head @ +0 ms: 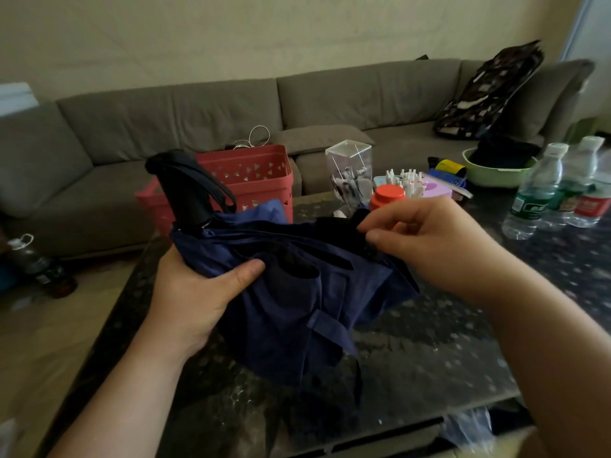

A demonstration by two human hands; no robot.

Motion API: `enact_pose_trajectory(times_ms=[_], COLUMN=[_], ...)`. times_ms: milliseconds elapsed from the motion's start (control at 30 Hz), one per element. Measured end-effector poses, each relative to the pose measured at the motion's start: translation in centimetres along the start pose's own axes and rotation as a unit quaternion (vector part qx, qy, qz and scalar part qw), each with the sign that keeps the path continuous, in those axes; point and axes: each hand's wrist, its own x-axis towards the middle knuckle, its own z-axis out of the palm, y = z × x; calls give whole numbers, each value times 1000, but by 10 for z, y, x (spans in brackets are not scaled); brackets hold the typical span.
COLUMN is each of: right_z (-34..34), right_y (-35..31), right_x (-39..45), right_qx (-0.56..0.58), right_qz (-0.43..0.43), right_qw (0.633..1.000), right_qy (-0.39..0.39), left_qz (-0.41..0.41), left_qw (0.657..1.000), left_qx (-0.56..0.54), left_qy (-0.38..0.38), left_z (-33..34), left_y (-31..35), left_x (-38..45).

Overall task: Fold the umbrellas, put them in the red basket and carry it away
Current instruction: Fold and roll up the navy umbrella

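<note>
One navy umbrella (291, 292) between both hands, left hand (195, 292) gripping its bundled cloth, right hand (429, 239) pinching a fold, one red basket (254, 180) far behind, three bottles (558, 190) far right

Navy-blue umbrella (291, 292) with black handle (180, 186); red triangle-pierced basket (251, 173); grey sofa (198, 107); pale-green bowl (496, 178).

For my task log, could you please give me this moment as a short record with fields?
Stage: folding, not yet in basket
Umbrella: blue umbrella, collapsed, canopy loose, over dark table
Left hand: left hand grips canopy near black handle
Right hand: right hand pinches canopy edge
Basket: red basket beyond the umbrella
</note>
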Motion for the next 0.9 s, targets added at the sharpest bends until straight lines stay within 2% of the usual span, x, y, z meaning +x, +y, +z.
enact_pose_trajectory(times_ms=[100, 167, 233, 333, 433, 733, 900], right_z=[-8, -13, -10, 2, 11, 57, 89], right_y=[3, 3, 2, -2, -7, -44, -51], right_x=[-1, -1, -2, -1, 3, 1, -5], right_qx=[119, 135, 94, 30, 22, -147, -97], right_qz=[7, 4, -10, -30, -41, -141, -127], right_qw=[992, 987, 992, 999, 999, 979, 985], right_qy=[-39, -83, -85, -31, 13, 20, 58], left_qz=[2, 1, 0, 13, 25, -36, -56], left_qw=[1000, 1000, 1000, 1000, 998, 990, 992], left_qx=[-9, -16, -21, -8, 23, 68, 68], left_qy=[1, 2, -6, -24, -55, -115, -86], left_z=[0, -1, -1, -4, -5, 17, 28], left_y=[1, 1, 1, -1, -3, 0, -4], left_x=[-1, 0, 0, 0, 0, -21, -26])
